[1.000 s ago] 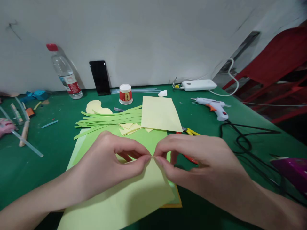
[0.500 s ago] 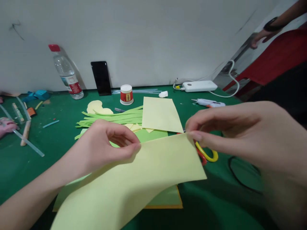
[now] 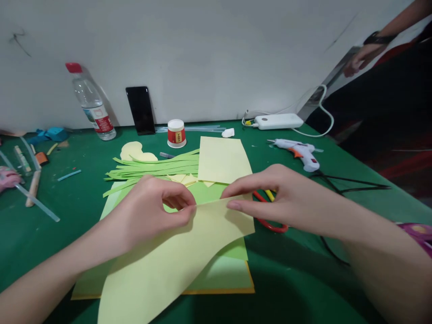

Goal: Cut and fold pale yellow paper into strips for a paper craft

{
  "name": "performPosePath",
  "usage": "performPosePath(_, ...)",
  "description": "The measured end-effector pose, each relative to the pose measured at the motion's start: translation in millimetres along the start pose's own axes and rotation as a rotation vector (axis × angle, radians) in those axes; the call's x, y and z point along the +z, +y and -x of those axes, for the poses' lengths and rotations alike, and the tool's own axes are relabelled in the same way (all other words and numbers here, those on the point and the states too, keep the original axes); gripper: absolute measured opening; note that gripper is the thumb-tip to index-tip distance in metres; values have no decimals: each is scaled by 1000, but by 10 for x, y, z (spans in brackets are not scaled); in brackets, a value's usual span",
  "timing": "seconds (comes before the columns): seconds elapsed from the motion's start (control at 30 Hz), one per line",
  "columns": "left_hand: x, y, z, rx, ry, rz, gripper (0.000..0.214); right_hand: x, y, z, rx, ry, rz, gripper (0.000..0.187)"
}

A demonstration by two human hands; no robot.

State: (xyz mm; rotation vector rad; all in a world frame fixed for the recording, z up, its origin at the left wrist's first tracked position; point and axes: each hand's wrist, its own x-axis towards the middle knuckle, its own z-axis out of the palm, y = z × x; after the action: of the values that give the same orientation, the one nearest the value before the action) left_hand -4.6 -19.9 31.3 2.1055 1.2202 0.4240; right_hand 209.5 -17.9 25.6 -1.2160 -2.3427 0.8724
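Observation:
A pale yellow sheet of paper (image 3: 162, 256) hangs in a curve between my two hands. My left hand (image 3: 158, 207) pinches its top edge near the middle. Farther right along the same edge, my right hand (image 3: 259, 193) has thumb and fingers on the paper, short of the corner. Beneath lies a stack of green paper (image 3: 226, 279) with an orange edge. Scissors (image 3: 273, 227) with red and yellow handles are partly hidden behind my right hand. Just beyond my hands are a smaller pale yellow piece of paper (image 3: 222, 157) and green paper strips (image 3: 158, 168).
A glue gun (image 3: 300, 150) with a black cord lies at right, near a white power strip (image 3: 278, 120). Along the wall stand a water bottle (image 3: 92, 105), a phone (image 3: 140, 110) and a paper cup (image 3: 176, 133). Another person's hand (image 3: 362, 58) shows at upper right.
My right hand has slid left along the paper's edge, from the corner closer to my left hand. The glue gun now shows fully. The other person's hand has moved slightly down and left.

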Motion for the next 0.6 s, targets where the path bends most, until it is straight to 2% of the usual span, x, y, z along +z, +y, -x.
performPosePath(0.13,40,-21,19,25,-43,-48,15,77,-28,13,-54,-10,84,23)
performPosePath(0.37,152,-97,-15,86,-222,-116,38,187,-64,8,-195,-21,148,26)
performPosePath(0.47,103,-83,-22,39,-254,-82,39,139,-49,22,-227,-12,138,25)
performPosePath(0.6,-25,-77,-14,21,-250,-54,35,-45,29,58,-211,6,121,27)
